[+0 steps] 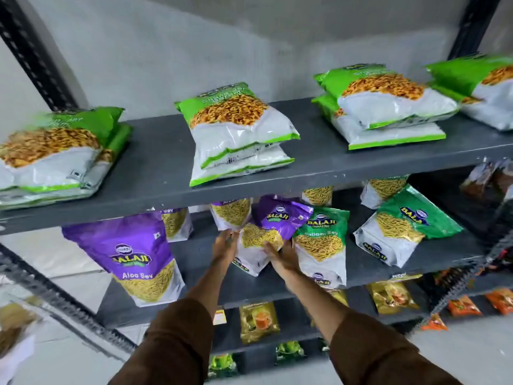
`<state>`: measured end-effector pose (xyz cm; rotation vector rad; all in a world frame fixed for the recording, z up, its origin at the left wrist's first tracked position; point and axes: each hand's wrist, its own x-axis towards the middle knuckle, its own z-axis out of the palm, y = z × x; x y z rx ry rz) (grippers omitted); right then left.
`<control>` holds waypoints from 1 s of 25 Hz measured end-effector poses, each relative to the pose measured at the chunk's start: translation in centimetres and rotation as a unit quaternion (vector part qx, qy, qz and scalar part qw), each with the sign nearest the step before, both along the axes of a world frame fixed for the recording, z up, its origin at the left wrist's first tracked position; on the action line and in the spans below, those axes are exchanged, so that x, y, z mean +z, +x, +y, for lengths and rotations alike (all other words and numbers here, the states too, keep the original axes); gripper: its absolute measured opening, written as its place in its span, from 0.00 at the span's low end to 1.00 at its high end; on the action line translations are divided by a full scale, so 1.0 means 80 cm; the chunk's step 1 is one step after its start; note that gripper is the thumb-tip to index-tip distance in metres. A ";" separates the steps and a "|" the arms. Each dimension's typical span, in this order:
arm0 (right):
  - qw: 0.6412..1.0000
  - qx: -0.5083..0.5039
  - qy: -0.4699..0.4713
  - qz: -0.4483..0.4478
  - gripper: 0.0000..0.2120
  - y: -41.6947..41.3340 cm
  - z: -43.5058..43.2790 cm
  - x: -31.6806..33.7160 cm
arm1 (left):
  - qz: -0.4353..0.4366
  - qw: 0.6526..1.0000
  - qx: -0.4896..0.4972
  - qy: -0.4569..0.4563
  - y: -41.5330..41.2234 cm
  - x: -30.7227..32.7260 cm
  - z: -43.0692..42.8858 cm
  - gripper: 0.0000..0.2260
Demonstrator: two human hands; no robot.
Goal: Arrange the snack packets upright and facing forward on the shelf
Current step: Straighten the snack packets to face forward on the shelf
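A purple snack packet (273,222) stands tilted on the middle shelf (211,287), and both hands hold it. My left hand (225,243) grips its left edge and my right hand (283,257) presses on its lower front. To its right a green packet (322,245) stands upright, face forward. Further right, another green packet (402,226) leans sideways. A large purple Aloo Sev packet (130,254) stands at the left, tilted. More packets stand behind them, partly hidden by the top shelf.
The top shelf (166,162) carries stacks of light-green packets lying flat (238,132) (385,101) (52,151) (483,87). Lower shelves hold gold packets (258,320) and orange packets (463,305). Black slotted uprights (30,48) frame the rack.
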<state>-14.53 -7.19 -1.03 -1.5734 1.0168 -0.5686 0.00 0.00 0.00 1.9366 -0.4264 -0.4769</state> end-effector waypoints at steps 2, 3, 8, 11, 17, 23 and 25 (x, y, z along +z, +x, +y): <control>0.996 -0.019 0.082 0.031 0.43 0.023 0.002 -0.006 | 0.072 0.997 0.003 0.007 0.014 -0.013 -0.008 0.19; 0.993 -0.019 0.107 0.044 0.43 0.031 0.004 -0.011 | 0.090 0.996 0.005 0.005 0.020 -0.021 -0.009 0.18; 0.994 -0.045 0.075 0.060 0.35 0.035 0.013 -0.027 | 0.118 0.993 0.014 -0.024 0.027 -0.038 0.007 0.11; 0.995 0.001 0.088 -0.036 0.38 0.015 0.024 -0.057 | 0.125 0.990 0.002 -0.068 0.005 -0.039 0.028 0.10; 0.995 0.047 0.029 -0.086 0.39 -0.064 0.070 -0.048 | 0.142 0.981 -0.023 -0.128 -0.038 -0.050 0.081 0.15; 0.987 0.089 -0.055 -0.123 0.37 -0.131 0.122 -0.004 | 0.119 0.978 -0.059 -0.164 -0.093 -0.040 0.156 0.24; 0.985 0.096 -0.083 -0.120 0.36 -0.149 0.133 -0.001 | 0.104 0.977 -0.068 -0.176 -0.112 -0.035 0.176 0.26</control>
